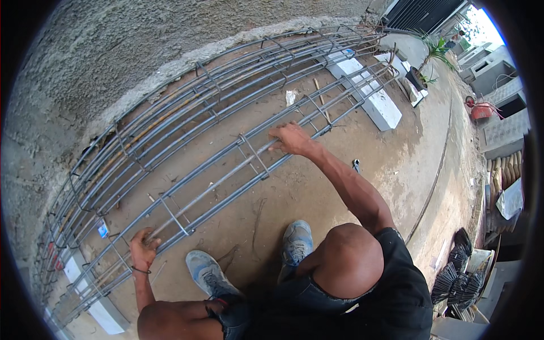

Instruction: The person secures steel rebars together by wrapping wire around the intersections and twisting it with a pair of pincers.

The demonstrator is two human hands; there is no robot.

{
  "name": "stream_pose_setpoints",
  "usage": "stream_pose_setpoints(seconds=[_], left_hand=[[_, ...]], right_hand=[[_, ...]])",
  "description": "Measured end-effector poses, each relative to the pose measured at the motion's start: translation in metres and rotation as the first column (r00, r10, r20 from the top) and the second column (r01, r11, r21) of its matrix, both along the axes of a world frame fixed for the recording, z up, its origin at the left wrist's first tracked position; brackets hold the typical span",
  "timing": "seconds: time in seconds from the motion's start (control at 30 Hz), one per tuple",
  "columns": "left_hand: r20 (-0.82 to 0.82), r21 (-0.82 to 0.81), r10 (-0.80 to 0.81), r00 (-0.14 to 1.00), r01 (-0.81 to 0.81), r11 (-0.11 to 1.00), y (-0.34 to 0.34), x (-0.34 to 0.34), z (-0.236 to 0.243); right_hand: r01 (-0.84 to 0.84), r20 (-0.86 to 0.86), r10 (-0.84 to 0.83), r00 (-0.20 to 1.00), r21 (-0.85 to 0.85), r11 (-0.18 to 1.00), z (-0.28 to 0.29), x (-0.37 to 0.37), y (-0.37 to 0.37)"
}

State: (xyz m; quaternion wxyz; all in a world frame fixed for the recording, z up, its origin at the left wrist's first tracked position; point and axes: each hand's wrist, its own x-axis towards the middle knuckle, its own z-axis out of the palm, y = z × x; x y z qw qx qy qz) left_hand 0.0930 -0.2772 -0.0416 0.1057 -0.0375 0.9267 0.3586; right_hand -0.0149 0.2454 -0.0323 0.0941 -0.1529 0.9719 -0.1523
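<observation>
A long narrow cage of steel rebar [212,205], tied with square stirrups, runs from lower left to upper right in front of my feet. My left hand [143,250], with a dark band at the wrist, is curled round a bar near the cage's left end. Farther right, my right hand [292,139] reaches across the cage with its fingers bent over a bar; the fingertips are partly hidden. Stirrups stand spaced along the bars between my two hands.
More rebar cages [187,105] lie stacked by the rough wall [102,62]. A white block [378,105] and another white block [102,303] lie under the cage ends. Dark pliers [356,165] rest on the floor. A potted plant [418,79] and a red wheelbarrow [482,111] stand beyond.
</observation>
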Motion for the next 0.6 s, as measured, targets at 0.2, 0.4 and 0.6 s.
stream_pose_setpoints(seconds=[0.2, 0.4, 0.6], left_hand=[[-0.252, -0.302, -0.193, 0.948, 0.112, 0.947, -0.007, 0.007, -0.016], [-0.354, -0.288, -0.128, 0.926, 0.022, 0.957, -0.004, 0.007, -0.027], [-0.389, -0.529, -0.188, 0.902, -0.052, 0.847, 0.016, 0.001, 0.003]], right_hand=[[0.054, 0.032, -0.051, 0.998, -0.101, 0.993, -0.004, -0.006, -0.004], [-0.023, -0.061, 0.021, 0.998, -0.04, 0.999, 0.003, -0.015, -0.006], [0.135, 0.016, -0.145, 0.989, -0.463, 0.876, 0.054, 0.045, -0.014]])
